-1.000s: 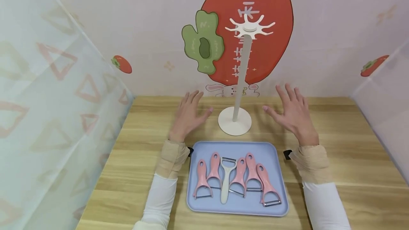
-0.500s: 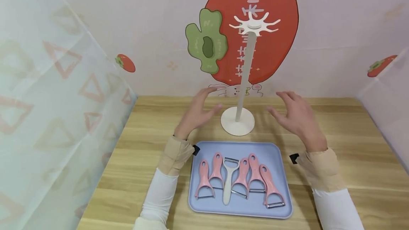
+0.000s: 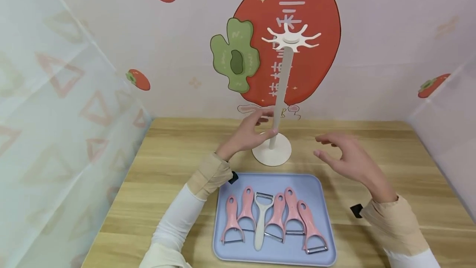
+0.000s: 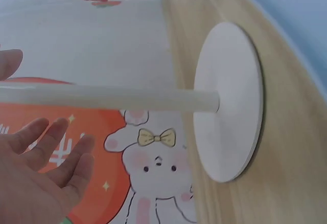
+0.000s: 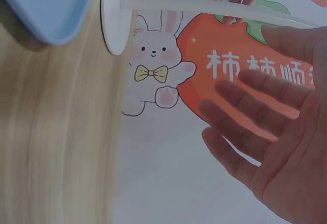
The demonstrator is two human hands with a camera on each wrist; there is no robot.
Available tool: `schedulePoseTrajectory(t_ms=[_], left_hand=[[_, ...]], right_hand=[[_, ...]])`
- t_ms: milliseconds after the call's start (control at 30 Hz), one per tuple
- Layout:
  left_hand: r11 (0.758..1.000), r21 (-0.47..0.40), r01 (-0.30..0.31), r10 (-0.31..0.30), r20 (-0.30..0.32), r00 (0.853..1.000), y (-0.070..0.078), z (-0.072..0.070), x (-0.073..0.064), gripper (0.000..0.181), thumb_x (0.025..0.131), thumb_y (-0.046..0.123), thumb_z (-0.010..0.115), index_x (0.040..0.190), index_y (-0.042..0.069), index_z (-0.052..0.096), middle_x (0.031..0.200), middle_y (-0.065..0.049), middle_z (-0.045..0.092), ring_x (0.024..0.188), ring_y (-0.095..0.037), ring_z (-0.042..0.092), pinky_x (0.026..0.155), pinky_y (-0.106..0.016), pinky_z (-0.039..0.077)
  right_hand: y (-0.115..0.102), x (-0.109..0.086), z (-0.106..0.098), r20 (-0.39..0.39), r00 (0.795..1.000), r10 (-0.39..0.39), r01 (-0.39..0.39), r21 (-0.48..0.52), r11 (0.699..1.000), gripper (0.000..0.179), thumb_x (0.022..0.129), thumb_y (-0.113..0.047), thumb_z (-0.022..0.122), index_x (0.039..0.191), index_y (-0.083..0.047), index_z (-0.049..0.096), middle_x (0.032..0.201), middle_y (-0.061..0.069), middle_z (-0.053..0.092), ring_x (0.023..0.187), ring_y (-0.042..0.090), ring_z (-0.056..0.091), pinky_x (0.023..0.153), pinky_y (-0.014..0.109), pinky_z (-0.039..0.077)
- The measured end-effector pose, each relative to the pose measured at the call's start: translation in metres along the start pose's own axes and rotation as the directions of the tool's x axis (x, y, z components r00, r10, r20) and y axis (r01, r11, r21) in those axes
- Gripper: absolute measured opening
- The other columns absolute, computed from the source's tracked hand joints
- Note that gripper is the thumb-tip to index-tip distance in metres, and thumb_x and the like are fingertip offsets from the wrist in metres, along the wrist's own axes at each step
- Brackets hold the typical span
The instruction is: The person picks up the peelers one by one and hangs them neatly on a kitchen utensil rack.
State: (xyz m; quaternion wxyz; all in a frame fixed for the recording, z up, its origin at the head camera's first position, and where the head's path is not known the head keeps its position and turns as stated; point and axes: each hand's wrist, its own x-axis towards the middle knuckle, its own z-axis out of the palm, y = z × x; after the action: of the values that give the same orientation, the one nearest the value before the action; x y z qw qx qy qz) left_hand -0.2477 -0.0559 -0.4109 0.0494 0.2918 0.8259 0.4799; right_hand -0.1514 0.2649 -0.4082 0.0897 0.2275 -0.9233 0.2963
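Observation:
A white stand with a thin upright pole (image 3: 283, 86) rises from a round base (image 3: 273, 158) on the table. Its top carries a ring of curved hooks (image 3: 291, 38). My left hand (image 3: 248, 132) is right at the lower pole. In the left wrist view the pole (image 4: 148, 98) passes between its thumb and its spread fingers (image 4: 51, 157), with gaps showing. To the right of the stand, my right hand (image 3: 349, 158) hangs in the air, apart from the pole. The right wrist view shows its fingers (image 5: 245, 127) extended and loosely bent, holding nothing.
In front of the stand lies a blue tray (image 3: 275, 257) with several pink peelers (image 3: 231, 212) and one white peeler (image 3: 262, 222) in it. A wall hanging printed with a large red fruit (image 3: 316, 65) closes off the wooden table (image 3: 167, 152) behind.
My left hand has moved right, up to the pole. My right hand has come a little nearer the front, its fingers bending more. The stand and peelers stay in place.

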Motion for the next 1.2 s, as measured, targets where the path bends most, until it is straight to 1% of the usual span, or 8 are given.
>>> schedulePoseTrajectory(t_ms=[233, 433, 533, 633, 733, 900, 1100, 1200], left_hand=[[0.998, -0.057, -0.038, 0.039, 0.015, 0.999, 0.001, 0.015, 0.005, 0.053, 0.101, 0.026, 0.074, 0.145, 0.006, 0.053, 0.143, -0.013, 0.061, 0.133, -0.032, 0.063, 0.115, -0.045, 0.050], [0.956, -0.295, 0.001, -0.012, -0.034, 0.999, 0.001, 0.037, 0.018, 0.024, 0.107, 0.021, 0.067, 0.125, 0.004, 0.064, 0.123, -0.013, 0.070, 0.112, -0.023, 0.069, 0.102, -0.028, 0.054], [0.925, -0.376, 0.061, -0.088, -0.054, 0.995, 0.000, 0.048, 0.026, 0.017, 0.107, 0.025, 0.066, 0.105, 0.008, 0.066, 0.098, -0.007, 0.067, 0.092, -0.015, 0.062, 0.086, -0.024, 0.050], [0.911, -0.401, 0.091, -0.123, -0.054, 0.991, -0.004, 0.058, 0.035, 0.033, 0.108, 0.030, 0.064, 0.084, 0.010, 0.058, 0.073, 0.000, 0.051, 0.072, -0.014, 0.046, 0.069, -0.026, 0.038], [0.894, -0.437, 0.097, -0.130, -0.047, 0.990, -0.011, 0.064, 0.043, 0.038, 0.109, 0.030, 0.062, 0.077, 0.011, 0.053, 0.059, 0.004, 0.039, 0.058, -0.013, 0.036, 0.059, -0.027, 0.028], [0.863, -0.504, 0.027, -0.054, -0.040, 0.998, -0.023, 0.070, 0.051, 0.016, 0.108, 0.015, 0.060, 0.100, 0.003, 0.064, 0.053, 0.007, 0.033, 0.048, -0.011, 0.027, 0.049, -0.027, 0.022], [0.865, -0.497, -0.063, 0.035, -0.065, 0.997, -0.029, 0.071, 0.050, 0.030, 0.109, 0.005, 0.053, 0.136, -0.007, 0.060, 0.052, 0.007, 0.033, 0.044, -0.010, 0.026, 0.045, -0.027, 0.022], [0.863, -0.499, -0.078, 0.055, -0.062, 0.997, -0.030, 0.071, 0.051, 0.033, 0.109, 0.004, 0.052, 0.140, -0.007, 0.057, 0.053, 0.007, 0.034, 0.045, -0.010, 0.027, 0.045, -0.027, 0.023]], right_hand=[[-0.003, -0.013, -0.004, 0.043, 0.999, -0.034, 0.032, 0.036, 0.999, 0.030, 0.097, -0.021, 0.080, 0.125, -0.014, 0.074, 0.125, 0.003, 0.075, 0.108, 0.026, 0.074, 0.091, 0.042, 0.058], [-0.005, -0.024, 0.000, 0.079, 0.993, -0.090, 0.088, 0.029, 0.996, 0.030, 0.095, -0.018, 0.082, 0.124, -0.014, 0.074, 0.122, -0.002, 0.076, 0.104, 0.021, 0.074, 0.086, 0.043, 0.061], [-0.005, -0.028, 0.002, 0.091, 0.991, -0.094, 0.093, 0.020, 0.995, 0.029, 0.095, -0.017, 0.082, 0.123, -0.014, 0.074, 0.120, -0.003, 0.076, 0.101, 0.019, 0.074, 0.084, 0.040, 0.061], [-0.004, -0.031, 0.006, 0.102, 0.993, -0.058, 0.057, 0.020, 0.998, 0.027, 0.097, -0.020, 0.080, 0.122, -0.012, 0.074, 0.119, -0.001, 0.077, 0.100, 0.021, 0.075, 0.083, 0.041, 0.061], [-0.004, -0.035, 0.009, 0.115, 0.993, -0.011, 0.008, 0.033, 0.999, 0.026, 0.100, -0.024, 0.077, 0.123, -0.012, 0.075, 0.120, 0.002, 0.077, 0.101, 0.022, 0.076, 0.083, 0.044, 0.061], [-0.006, -0.040, 0.012, 0.118, 0.993, 0.013, -0.018, 0.040, 0.999, 0.025, 0.101, -0.025, 0.075, 0.122, -0.012, 0.075, 0.119, 0.002, 0.078, 0.100, 0.019, 0.075, 0.081, 0.040, 0.061], [-0.013, -0.044, 0.016, 0.144, 0.989, -0.013, 0.009, 0.032, 0.999, 0.026, 0.101, -0.024, 0.075, 0.123, -0.010, 0.075, 0.118, 0.002, 0.078, 0.097, 0.015, 0.075, 0.078, 0.037, 0.062], [-0.019, -0.047, 0.016, 0.166, 0.986, 0.001, -0.002, 0.007, 1.000, 0.028, 0.101, -0.027, 0.075, 0.123, -0.009, 0.075, 0.118, 0.003, 0.078, 0.094, 0.012, 0.073, 0.075, 0.035, 0.061]])
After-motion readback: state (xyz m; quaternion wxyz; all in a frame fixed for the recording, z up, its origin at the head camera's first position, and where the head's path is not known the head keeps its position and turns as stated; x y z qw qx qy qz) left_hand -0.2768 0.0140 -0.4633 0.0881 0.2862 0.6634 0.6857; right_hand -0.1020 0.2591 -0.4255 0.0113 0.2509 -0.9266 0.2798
